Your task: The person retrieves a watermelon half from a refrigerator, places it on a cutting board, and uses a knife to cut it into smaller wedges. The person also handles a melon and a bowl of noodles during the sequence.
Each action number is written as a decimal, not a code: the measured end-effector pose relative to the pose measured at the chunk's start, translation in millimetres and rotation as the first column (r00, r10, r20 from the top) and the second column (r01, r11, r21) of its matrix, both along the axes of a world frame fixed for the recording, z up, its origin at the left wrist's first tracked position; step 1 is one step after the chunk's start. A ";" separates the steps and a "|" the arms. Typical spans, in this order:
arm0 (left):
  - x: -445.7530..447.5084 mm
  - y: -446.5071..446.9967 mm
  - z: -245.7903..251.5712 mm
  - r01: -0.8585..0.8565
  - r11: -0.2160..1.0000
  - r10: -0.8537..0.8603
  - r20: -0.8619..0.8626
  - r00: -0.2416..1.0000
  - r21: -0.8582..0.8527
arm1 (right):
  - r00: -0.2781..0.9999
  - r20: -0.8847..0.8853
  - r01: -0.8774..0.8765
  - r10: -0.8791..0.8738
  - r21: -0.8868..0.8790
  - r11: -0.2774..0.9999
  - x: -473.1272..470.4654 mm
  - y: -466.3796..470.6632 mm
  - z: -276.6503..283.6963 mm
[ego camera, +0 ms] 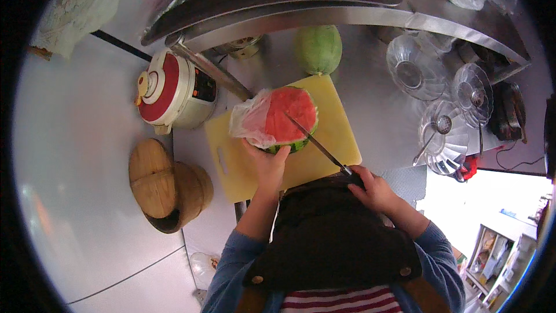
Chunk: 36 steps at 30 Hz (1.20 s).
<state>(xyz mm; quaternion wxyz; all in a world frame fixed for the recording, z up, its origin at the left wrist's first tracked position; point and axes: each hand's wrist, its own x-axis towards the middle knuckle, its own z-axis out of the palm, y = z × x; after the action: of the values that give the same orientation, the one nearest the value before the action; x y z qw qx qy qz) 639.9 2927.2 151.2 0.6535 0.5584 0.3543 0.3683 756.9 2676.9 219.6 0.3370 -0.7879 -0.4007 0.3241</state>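
Note:
A cut watermelon (292, 111) rests on a yellow cutting board (330, 117), its red flesh facing up. Crumpled clear plastic wrap (252, 117) covers its left part. My left hand (268, 163) grips the melon's near rind, thumb on the rim and fingers partly hidden beneath. In my right hand (369, 187) is the black handle of a long knife (319, 147). The blade points up and left, and its tip lies over the red flesh; whether it touches I cannot tell. Behind the board sits a whole green melon (320, 50).
A red-and-white electric pressure cooker (178, 91) and a lidded wooden bucket (191, 195) stand at left. Several clear glass bowls (410, 67), some with ladles, are at right. A metal shelf (295, 17) overhangs the back, its leg (217, 71) coming down near the board.

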 end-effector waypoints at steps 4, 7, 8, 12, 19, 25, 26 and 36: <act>5.3 -2.3 -9.4 0.005 1.000 -0.006 0.142 0.990 0.006 | 0.996 0.080 -0.036 0.039 -0.036 0.999 4.4 -11.3 2.0; 15.1 -6.1 -12.1 -0.005 1.000 0.006 0.227 0.974 -0.005 | 0.993 0.102 -0.052 0.058 -0.061 0.997 8.8 -15.2 0.0; 16.2 -5.6 -11.5 0.019 1.000 -0.019 0.200 0.980 0.007 | 0.992 0.104 -0.056 0.064 -0.080 0.995 10.0 -15.0 -1.5; 16.6 -8.1 -9.8 0.080 0.997 -0.079 0.153 0.985 -0.001 | 0.990 0.126 -0.056 0.065 -0.073 0.996 12.2 -11.0 -7.1; 13.2 -4.6 -17.9 0.110 0.994 -0.112 0.162 0.981 0.017 | 0.989 0.118 -0.071 0.093 -0.173 0.982 10.6 3.6 -2.9; 11.7 -9.2 -18.4 0.109 0.994 -0.108 0.138 0.985 0.000 | 0.992 0.031 -0.106 0.120 -0.294 0.950 12.8 23.8 16.6; 11.8 -9.7 -18.0 0.097 0.995 -0.097 0.116 0.989 0.005 | 0.993 0.016 -0.108 0.119 -0.314 0.943 13.6 25.2 20.4; 14.2 -8.1 -17.9 0.050 0.996 -0.058 0.104 0.993 0.073 | 0.988 0.060 -0.129 0.141 -0.170 0.977 11.7 29.6 21.2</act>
<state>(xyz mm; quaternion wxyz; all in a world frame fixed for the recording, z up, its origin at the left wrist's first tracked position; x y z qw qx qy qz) 654.1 2919.1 133.4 0.6611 0.5700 0.2906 0.3919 768.6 2706.5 240.8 0.2331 -0.7952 -0.4369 0.3499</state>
